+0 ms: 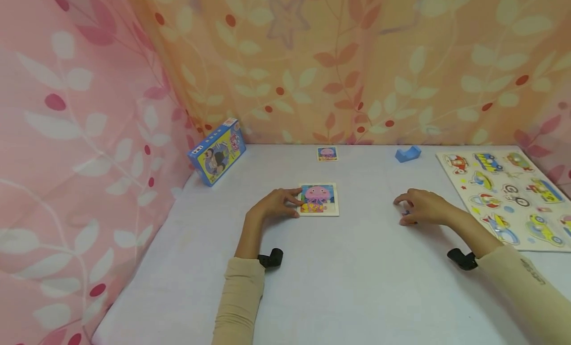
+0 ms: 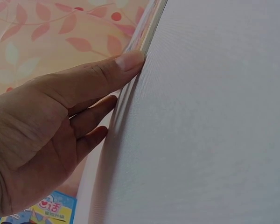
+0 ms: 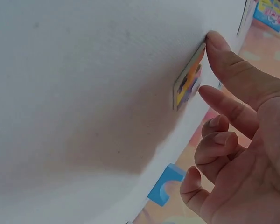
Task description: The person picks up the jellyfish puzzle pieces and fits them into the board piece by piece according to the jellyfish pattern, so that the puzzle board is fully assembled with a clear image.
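Observation:
My left hand (image 1: 275,203) holds the left side of a small square jigsaw puzzle (image 1: 317,195) with a pink jellyfish picture. In the left wrist view the thumb (image 2: 130,60) lies at the board's edge; the index finger is mostly hidden. A pale patch shows at the puzzle's lower right. Farther right, my right hand (image 1: 424,206) is low over the table, with a small puzzle piece (image 3: 189,81) between thumb and index finger. Orange, yellow and purple colours show on that piece, which is tilted in the right wrist view. The other fingers are loosely curled.
Behind the puzzle lies a small jellyfish picture card (image 1: 327,154). A blue and yellow box (image 1: 217,151) stands at the back left. Toward the back right are a blue curved block (image 1: 408,154) and a large vehicle puzzle board (image 1: 510,194). Flowered curtains (image 1: 285,62) border the white table.

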### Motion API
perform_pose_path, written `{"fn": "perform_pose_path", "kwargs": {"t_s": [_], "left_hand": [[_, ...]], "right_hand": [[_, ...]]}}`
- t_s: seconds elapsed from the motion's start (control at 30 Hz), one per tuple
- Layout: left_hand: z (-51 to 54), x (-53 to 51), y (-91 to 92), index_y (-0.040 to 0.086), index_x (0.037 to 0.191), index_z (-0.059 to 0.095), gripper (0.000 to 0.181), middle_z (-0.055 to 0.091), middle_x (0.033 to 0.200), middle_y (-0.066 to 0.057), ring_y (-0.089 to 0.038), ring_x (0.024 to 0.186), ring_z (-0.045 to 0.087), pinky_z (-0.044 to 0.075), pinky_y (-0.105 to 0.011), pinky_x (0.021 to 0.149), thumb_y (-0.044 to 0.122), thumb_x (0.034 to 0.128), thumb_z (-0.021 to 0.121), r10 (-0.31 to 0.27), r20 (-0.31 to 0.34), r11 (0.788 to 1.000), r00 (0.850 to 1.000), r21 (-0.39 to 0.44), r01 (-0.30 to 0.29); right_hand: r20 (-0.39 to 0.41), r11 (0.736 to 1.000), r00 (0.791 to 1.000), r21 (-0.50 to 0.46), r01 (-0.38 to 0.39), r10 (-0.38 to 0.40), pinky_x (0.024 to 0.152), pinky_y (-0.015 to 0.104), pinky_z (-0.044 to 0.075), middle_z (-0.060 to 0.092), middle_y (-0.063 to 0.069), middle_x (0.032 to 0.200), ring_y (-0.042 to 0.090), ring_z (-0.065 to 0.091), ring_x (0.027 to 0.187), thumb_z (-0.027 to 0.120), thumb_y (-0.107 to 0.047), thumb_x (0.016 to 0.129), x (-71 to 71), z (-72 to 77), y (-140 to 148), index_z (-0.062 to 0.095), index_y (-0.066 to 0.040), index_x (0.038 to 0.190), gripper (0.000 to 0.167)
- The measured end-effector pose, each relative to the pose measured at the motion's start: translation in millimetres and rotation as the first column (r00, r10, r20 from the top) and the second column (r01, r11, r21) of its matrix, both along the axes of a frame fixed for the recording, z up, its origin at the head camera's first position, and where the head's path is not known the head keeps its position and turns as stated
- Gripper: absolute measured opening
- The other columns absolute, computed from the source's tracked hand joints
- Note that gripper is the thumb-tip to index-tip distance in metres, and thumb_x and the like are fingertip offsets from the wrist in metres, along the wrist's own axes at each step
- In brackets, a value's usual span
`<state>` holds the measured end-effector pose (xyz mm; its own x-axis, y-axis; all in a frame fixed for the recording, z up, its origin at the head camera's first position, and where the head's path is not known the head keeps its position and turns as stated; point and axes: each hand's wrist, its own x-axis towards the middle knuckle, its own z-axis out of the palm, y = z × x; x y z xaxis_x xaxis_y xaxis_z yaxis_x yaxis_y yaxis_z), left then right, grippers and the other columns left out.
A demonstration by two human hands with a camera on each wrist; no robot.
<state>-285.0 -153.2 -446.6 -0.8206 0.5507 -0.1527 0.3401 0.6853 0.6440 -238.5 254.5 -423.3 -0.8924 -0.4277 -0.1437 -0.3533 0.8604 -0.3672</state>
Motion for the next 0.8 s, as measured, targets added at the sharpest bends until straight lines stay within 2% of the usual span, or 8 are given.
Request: {"fn": "perform_pose_path", "kwargs": {"t_s": [0.23, 0.43, 0.63, 0.73, 0.8], "left_hand": [[-1.3, 1.4, 1.6, 0.015, 0.113, 0.066, 0.043, 0.038, 0.146, 0.002, -0.022, 0.139, 0.026, 0.019, -0.043, 0.114, 0.021, 0.0723, 0.077, -0.011, 0.009, 1.0, 1.0, 0.011, 0.011], [-1.8, 1.6, 1.2, 0.016, 0.113, 0.066, 0.042, 0.038, 0.145, 0.003, -0.021, 0.139, 0.027, 0.02, -0.043, 0.114, 0.021, 0.0726, 0.077, -0.007, 0.003, 1.0, 1.0, 0.006, 0.007], [-2.6, 0.2, -0.4, 0.016, 0.113, 0.067, 0.041, 0.038, 0.146, 0.004, -0.021, 0.139, 0.027, 0.021, -0.042, 0.114, 0.022, 0.0735, 0.076, -0.016, -0.001, 1.0, 1.0, -0.007, 0.016], [-1.4, -0.3, -0.6, 0.016, 0.113, 0.067, 0.041, 0.038, 0.145, 0.004, -0.02, 0.139, 0.027, 0.021, -0.041, 0.114, 0.022, 0.0734, 0.076, -0.016, -0.002, 1.0, 1.0, -0.003, 0.016], [-0.4, -0.6, -0.1, 0.016, 0.113, 0.066, 0.042, 0.038, 0.145, 0.003, -0.02, 0.139, 0.027, 0.021, -0.041, 0.114, 0.022, 0.0733, 0.076, -0.02, -0.004, 1.0, 1.0, -0.001, 0.02]], "right_hand": [[0.012, 1.0, 1.0, -0.024, 0.02, -0.02, 0.059, 0.027, 0.034, 0.049, 0.001, 0.077, 0.016, 0.044, 0.071, 0.077, -0.034, 0.071, -1.0, -5.7, 3, 0.062, -0.008, 0.1, 0.042], [0.005, 0.998, 0.999, -0.029, 0.047, -0.047, 0.06, 0.027, 0.034, 0.05, 0.0, 0.076, 0.015, 0.044, 0.071, 0.074, -0.046, 0.071, 3.2, -3.7, 11, 0.062, -0.01, 0.092, 0.042], [-0.008, 1.0, 1.0, -0.01, -0.012, 0.012, 0.065, 0.027, 0.037, 0.054, -0.001, 0.083, 0.014, 0.045, 0.074, 0.078, -0.04, 0.067, 11.3, -2.7, 24, 0.062, -0.011, 0.093, 0.043], [-0.031, 0.999, 0.999, 0.002, -0.04, 0.04, 0.063, 0.025, 0.036, 0.053, -0.003, 0.081, 0.011, 0.043, 0.071, 0.079, -0.035, 0.068, 12.6, -3.8, 25, 0.062, -0.011, 0.092, 0.038], [-0.046, 0.999, 0.998, 0.019, -0.042, 0.043, 0.062, 0.025, 0.035, 0.052, -0.004, 0.079, 0.011, 0.042, 0.072, 0.079, -0.038, 0.067, 13.5, -3.0, 26, 0.062, -0.011, 0.092, 0.041]]}}
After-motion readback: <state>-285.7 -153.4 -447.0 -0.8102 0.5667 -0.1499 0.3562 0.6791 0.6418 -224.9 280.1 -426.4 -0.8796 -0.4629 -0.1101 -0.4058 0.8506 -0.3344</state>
